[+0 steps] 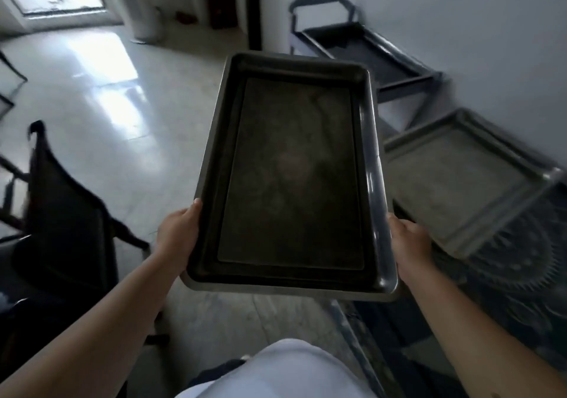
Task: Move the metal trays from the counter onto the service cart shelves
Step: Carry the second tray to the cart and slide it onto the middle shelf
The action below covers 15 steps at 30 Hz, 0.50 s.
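A dark metal tray [291, 170], rectangular with a raised rim and a flat, dull floor, is held in the air in front of the person, its long axis running away from the body and its far end tipped slightly to the right. The tray is gripped at its near end by both hands. The left hand [176, 235] is clamped on the left long edge, the thumb laid over the rim and the fingers hidden beneath. The right hand [409, 244] is closed on the right long edge in the same manner, with the fingers curled under. Both forearms are extended forward and converge on the tray from the lower corners of the view. To the right, a second, paler metal tray [466, 183] is seen lying flat on the counter [521, 290], which bears a dark patterned surface. Beyond it, against the wall, the service cart [362, 48] is seen with its top shelf and handle visible. A dark chair [67, 213] is seen at the left on the glossy floor [122, 115].
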Tool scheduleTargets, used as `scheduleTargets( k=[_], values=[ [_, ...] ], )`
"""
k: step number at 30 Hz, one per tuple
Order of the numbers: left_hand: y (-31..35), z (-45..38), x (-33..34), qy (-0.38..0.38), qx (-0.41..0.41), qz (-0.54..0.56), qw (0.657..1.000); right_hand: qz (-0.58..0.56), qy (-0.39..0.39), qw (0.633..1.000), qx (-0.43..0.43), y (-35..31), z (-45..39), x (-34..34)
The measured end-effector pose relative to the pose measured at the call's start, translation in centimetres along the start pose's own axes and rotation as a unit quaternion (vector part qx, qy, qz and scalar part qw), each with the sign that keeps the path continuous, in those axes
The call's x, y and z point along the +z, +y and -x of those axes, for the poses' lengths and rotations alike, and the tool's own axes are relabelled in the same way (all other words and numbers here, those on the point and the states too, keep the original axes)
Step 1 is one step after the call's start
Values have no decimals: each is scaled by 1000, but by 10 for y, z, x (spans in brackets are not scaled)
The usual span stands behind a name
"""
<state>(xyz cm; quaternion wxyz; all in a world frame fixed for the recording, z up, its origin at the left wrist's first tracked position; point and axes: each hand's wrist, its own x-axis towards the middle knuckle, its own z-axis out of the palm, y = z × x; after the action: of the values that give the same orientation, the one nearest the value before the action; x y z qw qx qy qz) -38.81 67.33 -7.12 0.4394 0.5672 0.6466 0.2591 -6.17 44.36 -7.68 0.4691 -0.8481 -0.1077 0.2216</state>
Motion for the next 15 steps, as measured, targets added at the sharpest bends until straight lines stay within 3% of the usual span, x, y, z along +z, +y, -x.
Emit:
scheduleTargets(
  k=[8, 15],
  values=[
    [-56, -37, -104, 106, -78, 57, 990, 51, -91, 991, -89, -65, -3, 140],
    [-73, -59, -128, 159, -98, 61, 980, 63, -186, 971, -135, -104, -32, 216]
  ],
)
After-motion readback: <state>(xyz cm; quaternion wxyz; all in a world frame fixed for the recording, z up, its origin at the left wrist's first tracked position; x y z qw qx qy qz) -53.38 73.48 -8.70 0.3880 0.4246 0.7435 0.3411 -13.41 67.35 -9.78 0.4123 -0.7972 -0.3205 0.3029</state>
